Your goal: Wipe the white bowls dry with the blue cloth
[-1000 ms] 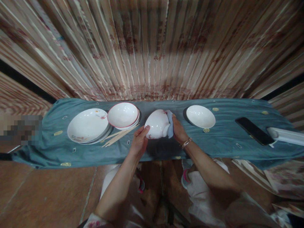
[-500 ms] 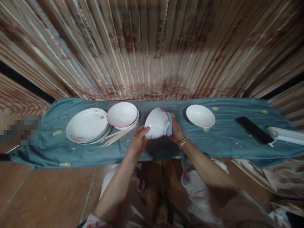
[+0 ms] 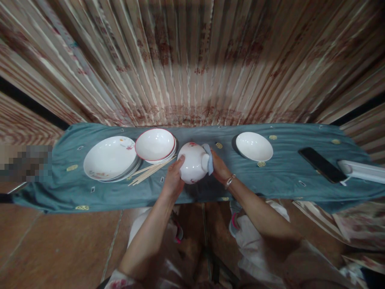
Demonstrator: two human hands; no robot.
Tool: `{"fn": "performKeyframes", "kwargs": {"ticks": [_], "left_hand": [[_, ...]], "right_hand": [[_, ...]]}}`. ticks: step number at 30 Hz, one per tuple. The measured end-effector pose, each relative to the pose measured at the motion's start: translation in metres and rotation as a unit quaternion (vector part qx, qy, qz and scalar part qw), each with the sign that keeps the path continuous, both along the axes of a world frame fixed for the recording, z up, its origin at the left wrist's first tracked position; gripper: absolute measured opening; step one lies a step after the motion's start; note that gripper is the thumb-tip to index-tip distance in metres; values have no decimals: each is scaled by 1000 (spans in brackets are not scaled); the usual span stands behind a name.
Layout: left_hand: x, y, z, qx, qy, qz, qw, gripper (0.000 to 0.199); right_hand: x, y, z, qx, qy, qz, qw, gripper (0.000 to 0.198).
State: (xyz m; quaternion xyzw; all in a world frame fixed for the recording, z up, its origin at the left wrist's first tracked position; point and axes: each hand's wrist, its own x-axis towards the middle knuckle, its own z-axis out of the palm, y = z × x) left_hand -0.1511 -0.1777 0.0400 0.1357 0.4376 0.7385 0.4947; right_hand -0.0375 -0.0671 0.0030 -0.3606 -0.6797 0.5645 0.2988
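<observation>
A white bowl with red flower marks is held on its side above the table, its foot turned to the right. My left hand is closed on the bowl's rim side, thumb on the outer wall. My right hand is closed on a light blue cloth and presses it against the bowl's foot. Most of the right fingers are hidden behind the cloth and bowl. The inside of the bowl faces away from me.
Stacked plates, stacked red-rimmed bowls and several chopsticks lie on the left. A white dish, a black phone and a white device are on the right. A green cloth covers the table.
The bowl has shifted slightly left and turned, so its foot points more toward me. Both hands moved with it, the cloth still against the foot.
</observation>
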Motion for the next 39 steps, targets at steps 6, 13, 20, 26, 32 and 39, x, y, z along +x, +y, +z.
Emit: {"fn": "performKeyframes", "kwargs": {"ticks": [6,13,20,26,32,39], "left_hand": [[-6,4,2,34,-46,26,998,43],[-5,5,3,44,-38,37,998,45],[-5,6,-1,33,-32,70,996,44],[-8,8,-1,18,-42,108,993,40],[-8,8,2,23,-49,111,992,35],[-7,9,1,26,-44,93,994,40]], "right_hand": [[1,-9,3,-3,-3,-30,1000,63],[-1,-23,6,109,-9,-46,993,68],[0,-37,8,201,-28,-13,979,59],[2,-49,6,270,-2,3,963,47],[6,-46,11,333,-6,15,943,44],[9,-35,7,329,-55,-3,943,45]]}}
